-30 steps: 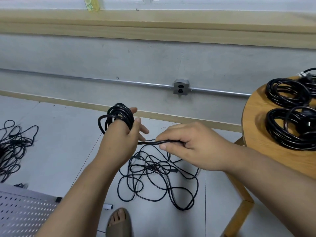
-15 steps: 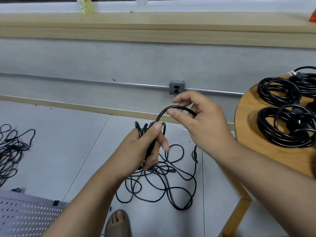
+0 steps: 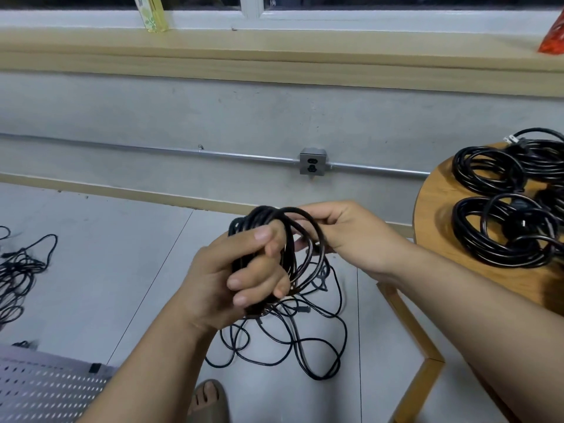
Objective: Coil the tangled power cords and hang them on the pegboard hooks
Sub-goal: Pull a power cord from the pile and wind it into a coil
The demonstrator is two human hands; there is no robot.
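Black cords, tan table

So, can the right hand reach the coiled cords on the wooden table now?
Probably not yet: the right hand is busy guiding a loop onto the left hand. The coiled cords lie close, unobstructed.

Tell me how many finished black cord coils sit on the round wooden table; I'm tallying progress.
3, maybe more: back-left coil, front coil, back-right coil cropped by the frame on the round wooden table.
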